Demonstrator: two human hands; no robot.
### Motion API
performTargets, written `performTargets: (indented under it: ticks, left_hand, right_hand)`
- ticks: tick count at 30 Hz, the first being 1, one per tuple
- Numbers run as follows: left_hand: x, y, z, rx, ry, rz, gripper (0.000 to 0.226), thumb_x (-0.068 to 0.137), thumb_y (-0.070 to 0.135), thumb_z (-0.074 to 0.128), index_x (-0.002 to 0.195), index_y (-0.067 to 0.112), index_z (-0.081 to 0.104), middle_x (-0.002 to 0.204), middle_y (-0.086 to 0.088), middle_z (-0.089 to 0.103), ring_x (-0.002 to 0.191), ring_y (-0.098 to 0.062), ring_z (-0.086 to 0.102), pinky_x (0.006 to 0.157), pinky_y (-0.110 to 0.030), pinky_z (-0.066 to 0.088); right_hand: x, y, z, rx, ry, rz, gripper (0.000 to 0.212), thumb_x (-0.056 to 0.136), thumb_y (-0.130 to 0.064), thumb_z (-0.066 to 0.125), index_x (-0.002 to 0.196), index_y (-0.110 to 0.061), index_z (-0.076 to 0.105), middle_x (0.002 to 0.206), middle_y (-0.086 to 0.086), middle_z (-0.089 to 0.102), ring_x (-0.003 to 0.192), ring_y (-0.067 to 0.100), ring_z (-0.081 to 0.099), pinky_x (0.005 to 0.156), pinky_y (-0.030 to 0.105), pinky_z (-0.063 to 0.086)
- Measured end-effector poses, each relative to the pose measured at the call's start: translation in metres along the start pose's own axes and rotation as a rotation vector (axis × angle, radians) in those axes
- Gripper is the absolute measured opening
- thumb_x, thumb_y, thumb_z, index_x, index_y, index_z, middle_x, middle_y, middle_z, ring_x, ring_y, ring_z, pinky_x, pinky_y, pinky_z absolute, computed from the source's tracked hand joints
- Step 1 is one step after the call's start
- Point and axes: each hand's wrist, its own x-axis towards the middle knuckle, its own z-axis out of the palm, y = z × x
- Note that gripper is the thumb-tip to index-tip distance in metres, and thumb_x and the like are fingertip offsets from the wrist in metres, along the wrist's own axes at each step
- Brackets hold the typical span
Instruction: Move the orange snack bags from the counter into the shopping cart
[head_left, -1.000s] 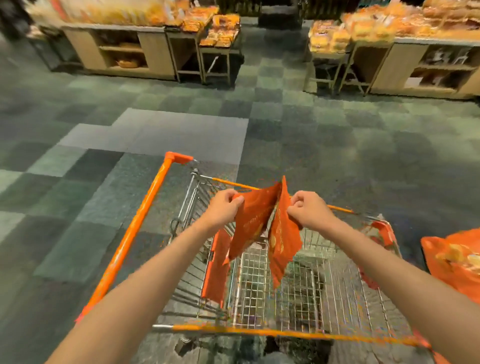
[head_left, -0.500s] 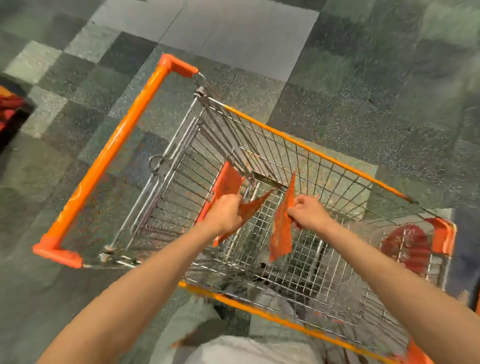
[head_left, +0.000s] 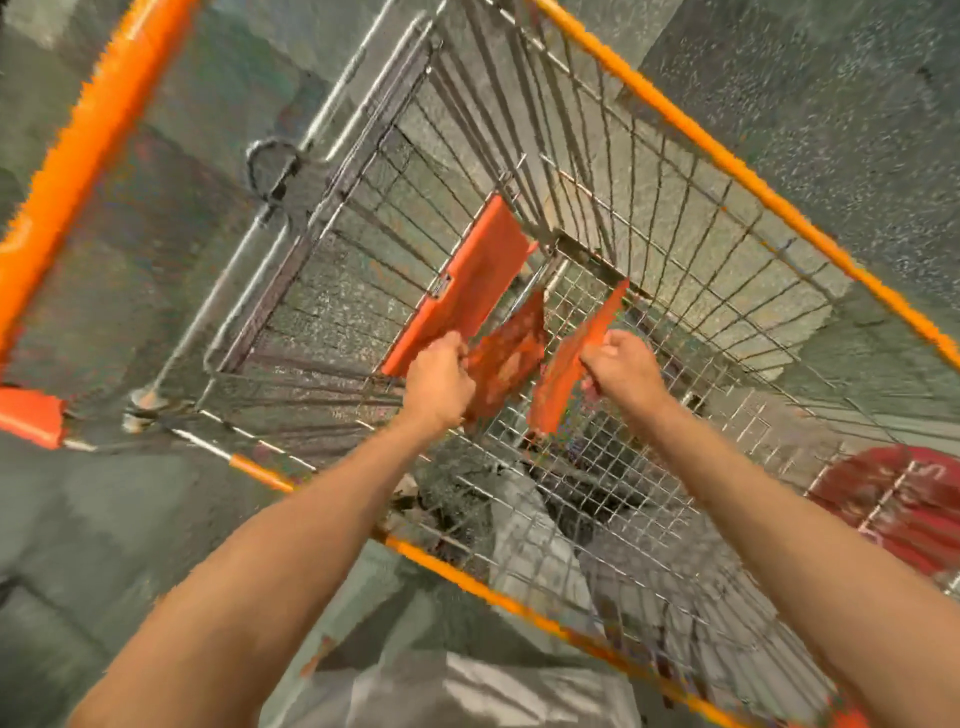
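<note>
I look straight down into a wire shopping cart (head_left: 727, 249) with orange rim strips. My left hand (head_left: 439, 382) pinches one orange snack bag (head_left: 506, 358) by its top edge, and the bag hangs low inside the basket. My right hand (head_left: 623, 371) grips a second orange snack bag (head_left: 569, 364), seen nearly edge-on, also down inside the basket. Both bags hang just above the wire floor. The counter is out of view.
The cart's orange handle bar (head_left: 78, 156) runs along the left. An orange plastic seat flap (head_left: 467, 286) leans on the cart's inner wall behind my left hand. A red disc (head_left: 893, 499) shows through the wire at lower right. Green tiled floor surrounds the cart.
Both hands have gone down from above the cart's rim deep into the basket with the bags. My view has tilted from the shop aisle to straight down.
</note>
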Motion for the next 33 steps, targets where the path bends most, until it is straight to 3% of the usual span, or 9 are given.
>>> performTargets:
  ticks: [3, 8, 10, 13, 17, 23, 26, 30, 33]
  left_hand:
    - [0.008, -0.012, -0.001, 0.011, 0.017, -0.038, 0.015, 0.080, 0.000, 0.051, 0.090, 0.010, 0.055, 0.092, -0.012, 0.065, 0.087, -0.034, 0.061, 0.075, -0.040, 0.049]
    - [0.009, -0.024, -0.004, -0.054, 0.071, -0.013, 0.019, 0.090, -0.005, 0.047, 0.087, 0.013, 0.051, 0.089, 0.004, 0.054, 0.079, -0.014, 0.054, 0.068, -0.017, 0.042]
    - [0.008, -0.022, -0.001, -0.083, 0.097, 0.045, 0.015, 0.092, -0.003, 0.045, 0.087, 0.009, 0.053, 0.090, 0.000, 0.057, 0.079, -0.017, 0.055, 0.070, -0.021, 0.044]
    - [0.007, -0.021, 0.009, -0.131, 0.114, 0.093, 0.012, 0.089, -0.003, 0.046, 0.085, 0.007, 0.051, 0.085, -0.009, 0.059, 0.075, -0.025, 0.056, 0.069, -0.039, 0.048]
    - [-0.001, -0.027, 0.017, -0.086, -0.003, -0.030, 0.015, 0.087, -0.004, 0.053, 0.091, 0.010, 0.050, 0.086, -0.006, 0.062, 0.074, -0.019, 0.056, 0.065, -0.028, 0.046]
    - [-0.002, -0.035, 0.012, 0.116, -0.157, -0.073, 0.026, 0.079, -0.002, 0.061, 0.093, 0.013, 0.045, 0.082, -0.003, 0.057, 0.071, -0.024, 0.058, 0.060, -0.034, 0.048]
    - [-0.003, -0.037, 0.010, 0.164, -0.192, -0.098, 0.025, 0.081, 0.002, 0.063, 0.100, 0.010, 0.048, 0.082, -0.004, 0.060, 0.069, -0.023, 0.057, 0.059, -0.030, 0.045]
    - [-0.003, -0.038, 0.006, 0.220, -0.212, -0.144, 0.024, 0.084, 0.011, 0.064, 0.105, 0.012, 0.052, 0.087, -0.005, 0.064, 0.070, -0.025, 0.059, 0.058, -0.032, 0.044]
    - [-0.003, -0.041, 0.002, 0.237, -0.193, -0.187, 0.022, 0.084, 0.011, 0.062, 0.105, 0.013, 0.054, 0.088, -0.003, 0.063, 0.073, -0.024, 0.059, 0.062, -0.033, 0.047]
  right_hand:
    - [0.020, -0.003, 0.007, 0.043, 0.047, 0.040, 0.013, 0.092, -0.002, 0.052, 0.082, -0.010, 0.050, 0.068, 0.003, 0.055, 0.052, 0.011, 0.051, 0.043, 0.019, 0.043]
    - [0.047, -0.018, 0.016, 0.060, 0.068, 0.021, 0.011, 0.092, -0.003, 0.050, 0.084, -0.009, 0.052, 0.069, 0.006, 0.056, 0.051, 0.011, 0.051, 0.047, 0.023, 0.045]
    - [0.053, -0.027, 0.021, 0.071, 0.126, -0.005, 0.015, 0.091, -0.001, 0.049, 0.080, -0.010, 0.048, 0.065, 0.004, 0.054, 0.044, 0.007, 0.049, 0.042, 0.020, 0.044]
    - [0.060, -0.038, 0.027, 0.089, 0.151, -0.039, 0.023, 0.092, 0.000, 0.048, 0.075, -0.014, 0.043, 0.061, 0.000, 0.052, 0.040, 0.004, 0.048, 0.040, 0.017, 0.041]
    - [0.070, -0.041, 0.032, 0.027, 0.105, -0.044, 0.017, 0.093, -0.002, 0.047, 0.081, -0.014, 0.047, 0.062, 0.001, 0.054, 0.043, 0.005, 0.049, 0.043, 0.021, 0.041]
    - [0.085, -0.041, 0.039, 0.045, 0.032, -0.040, 0.008, 0.096, -0.005, 0.048, 0.103, -0.005, 0.049, 0.070, 0.002, 0.054, 0.049, 0.006, 0.049, 0.041, 0.017, 0.039]
    - [0.090, -0.037, 0.046, -0.003, 0.041, -0.002, 0.001, 0.095, -0.006, 0.050, 0.096, -0.006, 0.050, 0.067, 0.003, 0.056, 0.044, 0.005, 0.052, 0.041, 0.020, 0.040]
    - [0.092, -0.045, 0.061, 0.013, 0.059, 0.014, 0.024, 0.094, 0.000, 0.047, 0.076, -0.015, 0.043, 0.063, 0.004, 0.057, 0.043, 0.009, 0.055, 0.043, 0.021, 0.047]
    - [0.092, -0.055, 0.070, 0.060, 0.024, -0.009, 0.022, 0.096, -0.005, 0.049, 0.077, -0.016, 0.045, 0.067, 0.006, 0.060, 0.045, 0.010, 0.058, 0.045, 0.021, 0.050]
